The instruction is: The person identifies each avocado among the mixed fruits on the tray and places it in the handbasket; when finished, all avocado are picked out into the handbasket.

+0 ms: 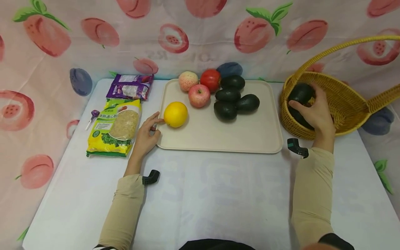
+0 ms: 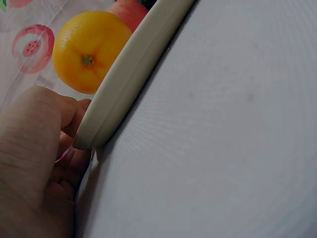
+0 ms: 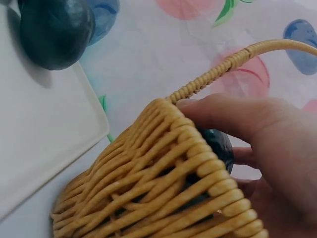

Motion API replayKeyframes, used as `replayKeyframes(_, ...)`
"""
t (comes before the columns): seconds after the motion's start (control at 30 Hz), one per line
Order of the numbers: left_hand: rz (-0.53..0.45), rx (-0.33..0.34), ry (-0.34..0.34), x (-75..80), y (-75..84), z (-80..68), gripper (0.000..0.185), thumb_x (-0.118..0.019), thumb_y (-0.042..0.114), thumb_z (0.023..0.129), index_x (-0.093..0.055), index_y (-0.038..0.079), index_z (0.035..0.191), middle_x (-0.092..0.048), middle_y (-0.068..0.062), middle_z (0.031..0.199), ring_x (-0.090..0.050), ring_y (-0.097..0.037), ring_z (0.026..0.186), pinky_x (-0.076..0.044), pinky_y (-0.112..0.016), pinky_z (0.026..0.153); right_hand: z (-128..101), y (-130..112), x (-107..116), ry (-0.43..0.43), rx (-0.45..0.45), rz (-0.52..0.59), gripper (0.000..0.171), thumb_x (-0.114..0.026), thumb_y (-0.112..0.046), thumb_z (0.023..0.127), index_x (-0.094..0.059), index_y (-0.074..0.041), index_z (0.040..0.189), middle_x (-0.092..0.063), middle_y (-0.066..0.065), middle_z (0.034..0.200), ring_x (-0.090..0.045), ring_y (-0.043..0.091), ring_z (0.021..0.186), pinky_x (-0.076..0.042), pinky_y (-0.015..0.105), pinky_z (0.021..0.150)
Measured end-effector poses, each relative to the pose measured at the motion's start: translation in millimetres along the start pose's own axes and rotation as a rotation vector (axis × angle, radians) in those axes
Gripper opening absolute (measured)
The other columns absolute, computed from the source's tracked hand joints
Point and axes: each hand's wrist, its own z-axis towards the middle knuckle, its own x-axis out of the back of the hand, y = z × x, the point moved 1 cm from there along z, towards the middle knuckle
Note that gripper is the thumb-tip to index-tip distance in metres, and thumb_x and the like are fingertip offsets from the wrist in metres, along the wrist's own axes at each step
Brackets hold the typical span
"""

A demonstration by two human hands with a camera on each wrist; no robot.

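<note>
My right hand (image 1: 313, 110) reaches into the woven yellow basket (image 1: 343, 114) at the right and grips a dark green avocado (image 1: 300, 93) inside it; another dark fruit lies under it. The right wrist view shows the avocado (image 3: 218, 144) behind the basket rim (image 3: 188, 163). My left hand (image 1: 147, 135) rests at the left edge of the beige tray (image 1: 225, 135), fingers touching the rim beside an orange (image 1: 175, 114). Also on the tray are two apples (image 1: 199, 95), a tomato (image 1: 210, 79) and several avocados (image 1: 235, 100). The orange (image 2: 89, 49) and tray edge (image 2: 133, 74) fill the left wrist view.
A yellow food packet (image 1: 116, 126) and a purple packet (image 1: 131, 86) lie left of the tray, with a small lollipop (image 1: 92, 116) beside them. The white table (image 1: 218, 201) is bounded by fruit-printed cloth walls. The basket handle (image 1: 340, 47) arches over the right side.
</note>
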Motion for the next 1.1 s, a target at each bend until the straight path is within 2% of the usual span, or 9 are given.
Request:
replayKeyframes(0.27,-0.001,-0.003,0.004,-0.5,-0.8,-0.1,0.04,-0.049,-0.001,0.078,-0.061,0.023,0.108,-0.038,0.015,0.138,-0.043,-0.007,0.113,-0.039,-0.028,0.081,6.2,4.0,-1.6,-0.023,-0.001,-0.086,0.089,-0.061,-0.044,0.075,-0.005,-0.026,0.143,-0.007,0.01,0.149,-0.015,0.034,0.133,-0.018,0.053,0.105)
replayKeyframes(0.67,0.003,-0.024,0.001,-1.5,3.4,1.1,0.04,-0.049,-0.001,0.079,-0.061,0.023,0.108,-0.039,0.013,0.137,-0.045,-0.007,0.112,-0.039,-0.022,0.079,9.2,9.3,-3.3,-0.082,-0.064,-0.043,0.089,-0.058,-0.045,0.077,-0.004,-0.022,0.143,-0.004,0.013,0.149,-0.015,0.038,0.133,-0.021,0.051,0.105)
replayKeyframes(0.93,-0.005,-0.021,0.005,-0.8,1.3,0.0,0.04,-0.049,-0.001,0.079,-0.061,0.023,0.109,-0.039,0.012,0.138,-0.043,-0.007,0.115,-0.039,-0.024,0.079,11.7,9.1,-5.7,-0.088,-0.037,-0.09,0.088,-0.057,-0.045,0.078,-0.006,-0.016,0.143,-0.011,0.017,0.147,-0.02,0.038,0.131,-0.022,0.052,0.103)
replayKeyframes(1.1,0.0,-0.021,0.002,0.4,1.2,-0.6,0.04,-0.049,-0.001,0.079,-0.061,0.023,0.108,-0.039,0.011,0.138,-0.043,-0.007,0.115,-0.039,-0.022,0.078,12.2,11.3,-8.9,-0.123,-0.05,-0.09,0.089,-0.056,-0.047,0.078,-0.005,-0.014,0.142,-0.012,0.02,0.146,-0.018,0.04,0.131,-0.02,0.055,0.103)
